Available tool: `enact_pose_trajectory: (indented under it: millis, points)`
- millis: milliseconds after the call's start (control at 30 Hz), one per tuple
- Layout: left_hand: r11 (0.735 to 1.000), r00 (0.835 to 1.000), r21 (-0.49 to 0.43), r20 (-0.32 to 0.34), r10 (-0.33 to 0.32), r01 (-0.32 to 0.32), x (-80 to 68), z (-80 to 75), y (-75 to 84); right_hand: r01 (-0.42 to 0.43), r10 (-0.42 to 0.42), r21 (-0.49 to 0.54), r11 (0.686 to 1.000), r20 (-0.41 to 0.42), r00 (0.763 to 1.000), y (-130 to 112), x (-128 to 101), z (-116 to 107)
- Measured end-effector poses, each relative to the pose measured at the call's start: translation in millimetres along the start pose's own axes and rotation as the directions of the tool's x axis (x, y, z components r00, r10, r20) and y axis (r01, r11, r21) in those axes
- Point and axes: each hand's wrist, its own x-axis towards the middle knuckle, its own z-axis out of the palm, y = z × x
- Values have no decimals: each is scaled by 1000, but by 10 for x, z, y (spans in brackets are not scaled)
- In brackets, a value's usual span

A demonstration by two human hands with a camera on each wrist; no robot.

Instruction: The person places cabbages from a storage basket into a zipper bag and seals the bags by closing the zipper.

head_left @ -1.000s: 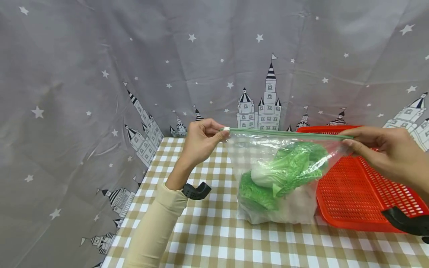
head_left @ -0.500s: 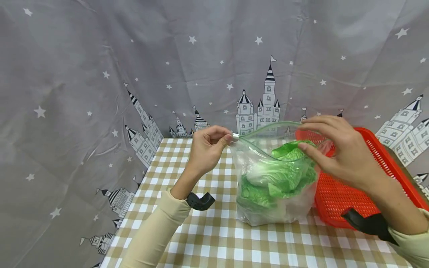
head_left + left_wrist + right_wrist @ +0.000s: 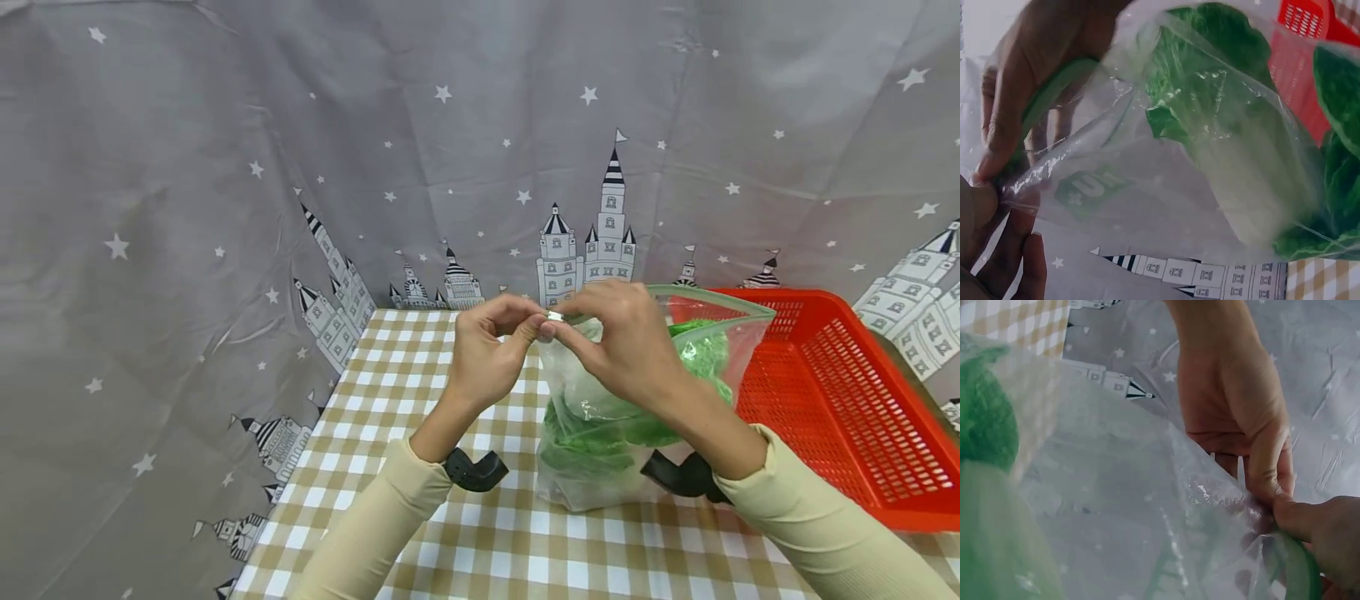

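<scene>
Checked tablecloth (image 3: 465,533) under crinkly clear zip bag (image 3: 600,467), both hands (image 3: 487,358) (image 3: 622,350) pinching its slider corner.

The clear plastic zip bag (image 3: 600,467) sat on the checked tablecloth (image 3: 465,550), red mesh plastic basket (image 3: 840,400) just right, star-print grey curtain (image 3: 225,167) behind.

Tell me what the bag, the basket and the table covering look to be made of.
The clear zip-top bag: thin glossy plastic film, see-through, creased, with glints. The red basket: rigid moulded plastic by its look, with a regular grid of holes. The tan-and-white checked tablecloth: lies flat and smooth; woven cloth or vinyl, cannot tell.
</scene>
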Motion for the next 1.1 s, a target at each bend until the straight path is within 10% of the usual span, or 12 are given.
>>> enact_pose_trajectory:
  millis: [367,800,1100]
  points:
    - [999,998,-37,-69,1,-4,-74,-127,-13,2,2,115,993,-35,999,143,-150,-69]
    - [1000,988,4,-151,11,-10,-164,-447,-23,-9,10,41,999,-20,1000,384,-503,-734]
    - [997,983,15,-165,81,-80,-305,-718,358,-66,64,-48,997,-23,998,167,-857,-1343]
